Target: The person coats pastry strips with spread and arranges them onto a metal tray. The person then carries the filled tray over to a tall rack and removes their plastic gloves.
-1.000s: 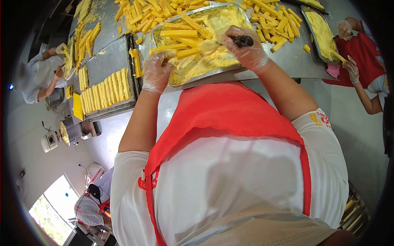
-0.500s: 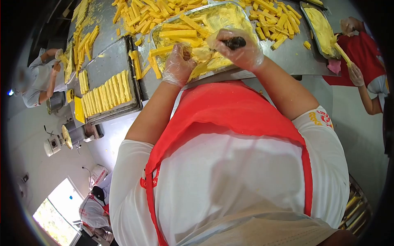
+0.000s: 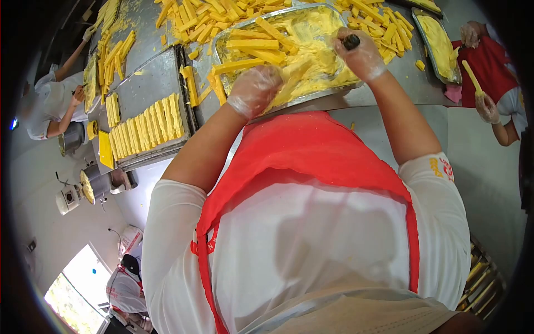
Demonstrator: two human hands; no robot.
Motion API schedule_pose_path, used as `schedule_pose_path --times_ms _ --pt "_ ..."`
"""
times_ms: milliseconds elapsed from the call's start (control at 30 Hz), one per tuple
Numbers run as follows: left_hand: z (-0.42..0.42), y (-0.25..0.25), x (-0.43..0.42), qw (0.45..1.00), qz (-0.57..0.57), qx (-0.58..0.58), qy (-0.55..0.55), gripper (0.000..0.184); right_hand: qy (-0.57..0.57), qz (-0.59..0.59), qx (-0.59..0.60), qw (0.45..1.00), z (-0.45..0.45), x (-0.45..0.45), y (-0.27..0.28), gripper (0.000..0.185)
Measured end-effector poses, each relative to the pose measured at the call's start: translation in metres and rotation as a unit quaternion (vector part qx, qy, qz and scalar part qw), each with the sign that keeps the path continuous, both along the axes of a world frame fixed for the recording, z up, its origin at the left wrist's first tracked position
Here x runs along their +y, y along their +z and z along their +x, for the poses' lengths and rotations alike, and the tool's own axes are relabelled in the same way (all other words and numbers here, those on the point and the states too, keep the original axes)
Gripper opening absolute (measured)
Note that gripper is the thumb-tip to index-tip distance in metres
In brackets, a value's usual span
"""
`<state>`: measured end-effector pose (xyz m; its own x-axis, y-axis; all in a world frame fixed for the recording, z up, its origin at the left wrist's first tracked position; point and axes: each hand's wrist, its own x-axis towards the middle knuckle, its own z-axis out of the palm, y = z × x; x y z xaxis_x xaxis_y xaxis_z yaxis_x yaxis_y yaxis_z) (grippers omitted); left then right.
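Note:
My right hand [image 3: 362,58], in a clear plastic glove, grips a black-handled spatula [image 3: 351,42] over the right side of a metal tray [image 3: 335,96]. Its blade is hidden by the hand and the cream. Yellow cream [image 3: 317,58] is smeared across that tray. At the tray's near left edge, my gloved left hand [image 3: 257,90] is closed around a yellow cake stick [image 3: 286,86], which is blurred and partly covered by the fingers. Several bare cake sticks [image 3: 253,44] lie in the tray's left part, just beyond my left hand.
Left of me, a dark baking tray [image 3: 150,78] carries a row of coated sticks [image 3: 147,125]. Loose sticks [image 3: 206,16] are heaped behind my tray. A co-worker's hand [image 3: 488,107] at right holds a stick near a cream tray [image 3: 435,42]. Another person [image 3: 58,97] works at far left.
My right hand has moved right, away from my left hand, with the spatula. My left hand has turned over and shifted slightly right. The co-worker's stick at right has left the cream tray.

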<state>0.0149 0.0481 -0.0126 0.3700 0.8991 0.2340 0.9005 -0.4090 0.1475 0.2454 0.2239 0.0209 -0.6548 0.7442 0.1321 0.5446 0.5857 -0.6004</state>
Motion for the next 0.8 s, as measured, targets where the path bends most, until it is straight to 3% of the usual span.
schedule_pose_path --times_ms 33,67,100,167,233,300,433,500,533,600,633,667,733,767,800 --pt "0.004 0.010 0.005 0.990 -0.062 -0.081 0.095 0.022 0.005 0.000 -0.004 1.000 -0.003 -0.015 0.013 0.022" --pt "0.006 0.015 0.007 0.961 -0.122 -0.161 0.187 0.023 0.059 -0.034 0.083 0.994 -0.009 -0.035 0.025 0.020" --pt "0.004 0.012 0.010 0.960 -0.122 -0.164 0.191 0.023 0.112 -0.068 0.169 0.977 -0.016 -0.050 0.034 0.018" --pt "-0.007 0.008 0.017 0.909 -0.196 -0.233 0.285 0.030 0.145 -0.026 0.195 0.970 -0.026 -0.058 0.026 0.015" --pt "-0.016 0.016 0.012 0.899 -0.210 -0.266 0.278 0.033 0.076 0.014 0.170 0.982 -0.022 -0.045 -0.005 0.014" --pt "-0.026 0.031 -0.002 0.847 -0.289 -0.340 0.289 0.031 -0.023 0.039 0.096 0.994 -0.012 -0.034 -0.022 0.013" --pt "-0.093 0.031 -0.048 0.843 -0.176 -0.424 0.280 0.027 -0.024 0.078 0.060 0.995 -0.003 -0.023 -0.038 0.015" --pt "-0.156 0.027 -0.074 0.848 0.025 -0.436 0.299 0.024 -0.047 0.064 0.100 0.992 -0.012 -0.033 -0.033 0.011" --pt "-0.183 0.049 -0.090 0.836 0.065 -0.418 0.349 0.024 -0.049 0.052 0.099 0.993 -0.016 -0.036 -0.030 0.009" --pt "-0.269 0.037 -0.120 0.815 0.107 -0.277 0.497 0.034 -0.056 -0.015 0.149 0.987 -0.015 -0.032 -0.043 0.014" --pt "-0.321 0.014 -0.141 0.795 0.141 -0.307 0.504 0.038 -0.069 -0.057 0.205 0.975 -0.015 -0.031 -0.053 0.017" --pt "-0.338 0.026 -0.154 0.761 0.113 -0.213 0.602 0.032 -0.067 -0.055 0.205 0.975 -0.017 -0.033 -0.051 0.017" --pt "-0.399 0.004 -0.184 0.739 0.140 -0.022 0.658 0.027 -0.071 -0.066 0.194 0.976 -0.021 -0.039 -0.047 0.020" --pt "-0.417 0.001 -0.195 0.740 0.139 -0.025 0.657 0.027 -0.073 -0.064 0.192 0.977 -0.025 -0.042 -0.044 0.020" --pt "-0.430 -0.003 -0.203 0.717 0.059 -0.010 0.695 0.026 -0.075 -0.056 0.188 0.978 -0.028 -0.045 -0.041 0.019"
